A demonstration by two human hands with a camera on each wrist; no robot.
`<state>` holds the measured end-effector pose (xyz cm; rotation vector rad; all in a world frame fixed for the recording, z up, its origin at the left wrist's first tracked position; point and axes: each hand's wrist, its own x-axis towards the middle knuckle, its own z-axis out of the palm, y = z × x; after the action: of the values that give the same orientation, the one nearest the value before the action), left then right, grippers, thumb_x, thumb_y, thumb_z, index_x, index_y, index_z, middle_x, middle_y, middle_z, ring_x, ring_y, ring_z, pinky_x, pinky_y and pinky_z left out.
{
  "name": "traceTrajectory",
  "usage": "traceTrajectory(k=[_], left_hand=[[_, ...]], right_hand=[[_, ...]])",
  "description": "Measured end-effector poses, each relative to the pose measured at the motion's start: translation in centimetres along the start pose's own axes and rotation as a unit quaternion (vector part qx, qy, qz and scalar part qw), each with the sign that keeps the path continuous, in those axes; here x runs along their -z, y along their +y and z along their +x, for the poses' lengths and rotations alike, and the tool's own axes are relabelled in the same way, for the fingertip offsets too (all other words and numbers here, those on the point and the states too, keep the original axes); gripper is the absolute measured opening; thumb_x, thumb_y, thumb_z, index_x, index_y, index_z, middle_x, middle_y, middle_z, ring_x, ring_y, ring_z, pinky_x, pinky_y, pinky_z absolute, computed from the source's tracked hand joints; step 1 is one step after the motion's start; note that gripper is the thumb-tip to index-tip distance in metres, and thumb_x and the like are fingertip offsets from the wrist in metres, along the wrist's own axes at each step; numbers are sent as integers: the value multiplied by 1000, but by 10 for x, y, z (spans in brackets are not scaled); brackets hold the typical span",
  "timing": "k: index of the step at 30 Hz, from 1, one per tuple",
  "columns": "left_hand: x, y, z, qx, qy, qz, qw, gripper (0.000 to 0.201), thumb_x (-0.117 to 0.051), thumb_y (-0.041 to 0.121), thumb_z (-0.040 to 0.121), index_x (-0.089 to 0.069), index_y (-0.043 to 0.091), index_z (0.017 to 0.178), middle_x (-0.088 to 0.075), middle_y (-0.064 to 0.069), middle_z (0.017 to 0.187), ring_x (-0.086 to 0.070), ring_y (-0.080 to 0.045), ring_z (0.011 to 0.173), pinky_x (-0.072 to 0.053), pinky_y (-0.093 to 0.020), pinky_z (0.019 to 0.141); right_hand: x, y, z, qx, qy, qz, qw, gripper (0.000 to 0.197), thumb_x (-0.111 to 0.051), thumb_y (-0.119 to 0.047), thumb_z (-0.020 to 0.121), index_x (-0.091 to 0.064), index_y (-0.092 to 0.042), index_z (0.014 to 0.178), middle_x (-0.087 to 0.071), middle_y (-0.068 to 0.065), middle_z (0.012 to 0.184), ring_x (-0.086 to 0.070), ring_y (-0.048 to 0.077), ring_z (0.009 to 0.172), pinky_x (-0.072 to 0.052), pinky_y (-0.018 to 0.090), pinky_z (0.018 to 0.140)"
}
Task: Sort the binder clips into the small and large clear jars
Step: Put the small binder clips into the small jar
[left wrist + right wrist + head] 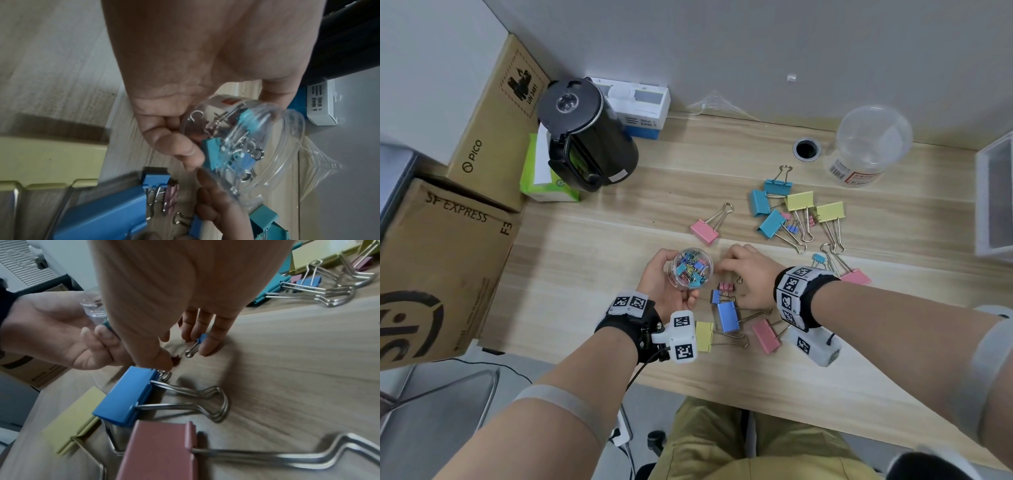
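Small clear jar [690, 268]: held in the left hand [666, 284], cradled between curled fingers and thumb, mouth turned up; small binder clips in teal, blue and pink are seen inside. The left forearm is extended from 7 o'clock, palm turned inward.

Right hand [748, 274]: placed palm down just to the 3 o'clock side of the jar, forearm entering from 4 o'clock. Its fingers [213, 335] are extended down to the counter [592, 246], and a small blue clip [197, 344] is touched by them; whether the clip is actually pinched cannot be told. A small dark red clip [175, 360] is seen at the thumb tip.

Large clear jar [866, 144]: stood at 1 o'clock on the counter, well apart from both hands.

Near clips, at 6 o'clock of the hands: a large blue clip [727, 315], a large yellow clip [703, 336] and a large pink clip [766, 335], laid close together, with a small pink clip [726, 287] just above the blue one.

Far clips: a lone large pink clip [704, 232] at 12 o'clock; a cluster of teal and yellow large clips [791, 209] at 2 o'clock, with a few small ones among them.

Black kettle [585, 133] and cardboard boxes [441, 274]: set at 10 o'clock.
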<state>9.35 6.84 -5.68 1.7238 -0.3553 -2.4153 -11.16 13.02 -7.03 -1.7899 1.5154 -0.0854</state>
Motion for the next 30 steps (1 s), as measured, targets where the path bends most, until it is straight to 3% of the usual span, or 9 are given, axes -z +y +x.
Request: traceTrajectory(k=[5,9,14,21,26,30], left_hand=[[-1,0,0,0,-4,-2,1000,54,-51,49,83,-65,3,107,-52,-18,116,-51,-20,59,-42,-25,52],[0,0,-1,-1,-10,-1,1000,59,-59,49,69,-66,3,105,-51,-18,116,-50,-21,60,-42,-26,53],[2,0,-1,-9,-4,-3,1000,66,-62,49,66,-63,4,113,-51,-18,117,-50,-21,60,-42,-26,54],[3,-1,-2,-1,3,-16,1000,54,-52,49,83,-65,3,110,-54,-18,116,-51,-20,59,-42,-25,51],[1,-1,-3,-2,-1,-14,1000,55,-50,48,85,-64,4,114,-58,-19,117,-50,-19,59,-42,-25,51],[-1,-1,-2,-3,0,-11,1000,56,-50,48,85,-64,4,116,-58,-19,117,-51,-19,58,-43,-25,51]], right_hand=[[-2,-8,6,-17,2,1,1000,59,-75,-45,76,-59,-19,126,-45,3,116,-40,21,108,-40,35,95],[-5,-18,12,-38,-7,-28,999,63,-74,-58,73,-60,-18,120,-46,5,111,-39,22,108,-41,36,94],[-7,-27,18,-65,3,-28,998,46,-74,-43,75,-63,-18,111,-45,7,110,-41,27,108,-43,38,94],[-3,-17,19,-91,34,-6,995,31,-69,-36,85,-66,-18,110,-50,6,110,-45,27,111,-41,35,95],[2,-9,11,-87,40,6,995,47,-72,-44,77,-63,-19,115,-50,2,107,-45,21,105,-44,34,90],[2,-9,11,-82,37,1,996,45,-75,-28,75,-63,-17,117,-50,4,110,-46,24,106,-44,35,92]])
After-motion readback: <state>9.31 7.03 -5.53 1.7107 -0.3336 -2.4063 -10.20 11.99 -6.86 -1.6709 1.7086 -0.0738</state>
